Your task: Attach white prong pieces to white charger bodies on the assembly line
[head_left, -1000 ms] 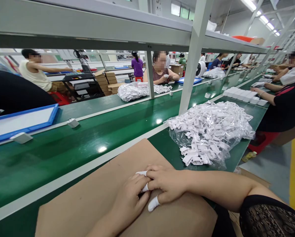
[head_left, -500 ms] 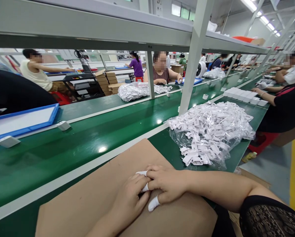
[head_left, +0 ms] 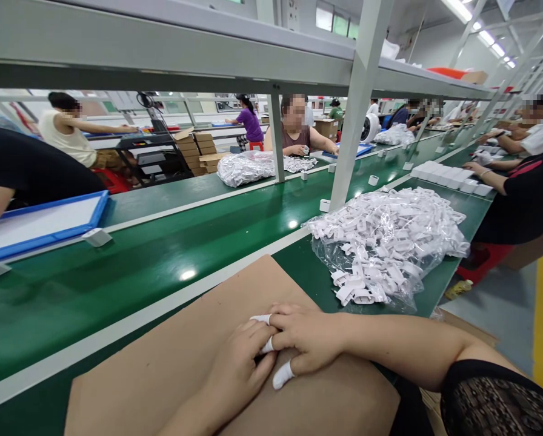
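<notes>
My left hand [head_left: 242, 354] rests on a sheet of brown cardboard [head_left: 171, 339], fingers loosely bent and thumb apart, with nothing visible in it. From the right, my right hand [head_left: 305, 339] lies against it, its fingers spread and touching the left fingers. White finger cots [head_left: 283, 374] cover the thumb and some fingertips of the right hand. Beyond the right forearm, a clear plastic bag [head_left: 319, 248] lies spread out under a heap of small white plastic parts [head_left: 389, 236].
A green conveyor belt [head_left: 153, 248] runs past the cardboard, carrying white housings [head_left: 97, 237]. A shelf post [head_left: 351, 109] rises behind the heap. A blue-rimmed tray [head_left: 66, 227] lies at left. Co-workers sit along both sides; white boxes [head_left: 448, 174] stand in rows at right.
My hands have stayed still. White housings on the belt have shifted leftward. The co-worker opposite has moved both hands, and an arm now shows at the left tray.
</notes>
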Tool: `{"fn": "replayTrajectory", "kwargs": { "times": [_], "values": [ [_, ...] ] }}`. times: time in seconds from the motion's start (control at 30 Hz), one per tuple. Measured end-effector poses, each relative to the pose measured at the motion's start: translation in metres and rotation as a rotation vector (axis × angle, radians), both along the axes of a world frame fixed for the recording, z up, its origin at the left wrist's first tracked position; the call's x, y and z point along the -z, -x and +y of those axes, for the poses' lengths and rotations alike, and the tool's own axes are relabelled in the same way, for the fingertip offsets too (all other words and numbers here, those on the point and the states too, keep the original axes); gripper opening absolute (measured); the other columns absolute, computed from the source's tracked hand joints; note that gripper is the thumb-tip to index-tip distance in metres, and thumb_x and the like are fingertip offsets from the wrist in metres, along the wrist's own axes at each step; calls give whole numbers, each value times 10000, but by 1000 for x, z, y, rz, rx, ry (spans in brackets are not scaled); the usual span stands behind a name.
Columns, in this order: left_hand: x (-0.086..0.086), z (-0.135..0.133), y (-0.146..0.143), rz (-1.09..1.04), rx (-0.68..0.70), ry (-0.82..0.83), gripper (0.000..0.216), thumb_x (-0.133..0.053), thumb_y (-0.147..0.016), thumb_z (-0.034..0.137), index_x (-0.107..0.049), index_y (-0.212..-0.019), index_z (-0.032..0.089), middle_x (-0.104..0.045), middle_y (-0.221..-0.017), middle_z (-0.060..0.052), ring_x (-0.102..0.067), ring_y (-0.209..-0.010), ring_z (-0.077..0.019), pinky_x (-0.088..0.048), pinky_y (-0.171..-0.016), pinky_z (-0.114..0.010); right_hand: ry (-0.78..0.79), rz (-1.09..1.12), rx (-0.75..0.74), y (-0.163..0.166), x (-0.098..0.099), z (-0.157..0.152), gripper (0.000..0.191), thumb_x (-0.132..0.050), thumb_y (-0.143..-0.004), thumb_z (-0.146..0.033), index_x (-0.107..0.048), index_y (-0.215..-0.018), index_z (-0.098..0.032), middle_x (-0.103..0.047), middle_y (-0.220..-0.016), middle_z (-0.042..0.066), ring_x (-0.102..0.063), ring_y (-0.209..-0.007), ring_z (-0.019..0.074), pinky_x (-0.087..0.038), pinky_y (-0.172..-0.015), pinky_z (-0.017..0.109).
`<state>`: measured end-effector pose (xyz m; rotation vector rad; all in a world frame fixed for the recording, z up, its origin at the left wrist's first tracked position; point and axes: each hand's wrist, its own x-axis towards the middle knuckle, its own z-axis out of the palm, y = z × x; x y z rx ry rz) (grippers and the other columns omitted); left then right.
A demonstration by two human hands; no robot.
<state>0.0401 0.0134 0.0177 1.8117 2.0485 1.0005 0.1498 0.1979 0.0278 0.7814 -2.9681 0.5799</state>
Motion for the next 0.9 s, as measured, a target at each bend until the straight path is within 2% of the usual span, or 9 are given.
{"fn": "replayTrajectory", "kwargs": {
  "times": [0.13, 0.47, 0.6, 0.9],
  "values": [
    [-1, 0, 0, 6, -4, 4, 184, -488, -888, 113, -642, -887, 214, -702, -910, -62, -646, -852, -238, -537, -752, -380, 6, -11, -3, 0, -1, -1, 555, -738, -881, -560, -712, -1259, -154, -618, -1335, 203, -463, -1406, 330, -344, -1202, 499],
    [-2, 0, -1, -1, -3, -21, 165, -529, -905, 133, -657, -857, 226, -699, -884, -53, -654, -843, -230, -531, -753, -349, -10, -1, 3, -1, -3, 0, 542, -736, -887, -545, -713, -1265, -156, -603, -1368, 216, -427, -1458, 339, -344, -1206, 503],
    [-3, -1, -1, -57, 13, -7, 156, -537, -958, 187, -676, -928, 251, -703, -917, -33, -638, -861, -219, -510, -763, -342, -26, -1, 6, -1, -3, -1, 548, -742, -883, -546, -718, -1266, -156, -607, -1371, 210, -415, -1466, 341, -316, -1224, 507],
    [1, -1, 0, -70, 16, 32, 154, -513, -971, 196, -645, -904, 236, -697, -936, -46, -622, -876, -231, -491, -787, -371, -27, 16, 3, -1, -2, 0, 493, -746, -886, -510, -724, -1242, -168, -620, -1366, 203, -441, -1439, 330, -336, -1206, 501]
  ]
}}
